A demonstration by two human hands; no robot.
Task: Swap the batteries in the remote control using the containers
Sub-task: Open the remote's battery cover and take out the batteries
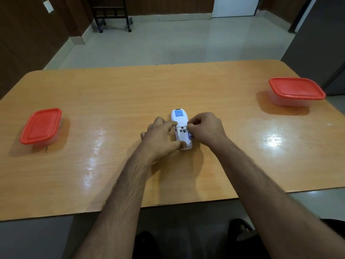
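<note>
A white remote control (178, 116) lies face down at the middle of the wooden table (130, 94), blue label at its far end, battery compartment uncovered. My left hand (160, 135) holds the remote's left side, thumb on its near end. My right hand (204, 128) has curled fingers pinching a battery (190, 135) with a blue wrap at the compartment's right edge. The left slot looks empty. Two clear containers with red lids stand closed: one at the left (41, 125), one at the far right (296, 89).
The table's near edge runs just below my forearms. Beyond the far edge is grey floor, with a black wheeled cart (112, 14) at the back left. A grey cabinet (321, 43) stands close to the table's right corner.
</note>
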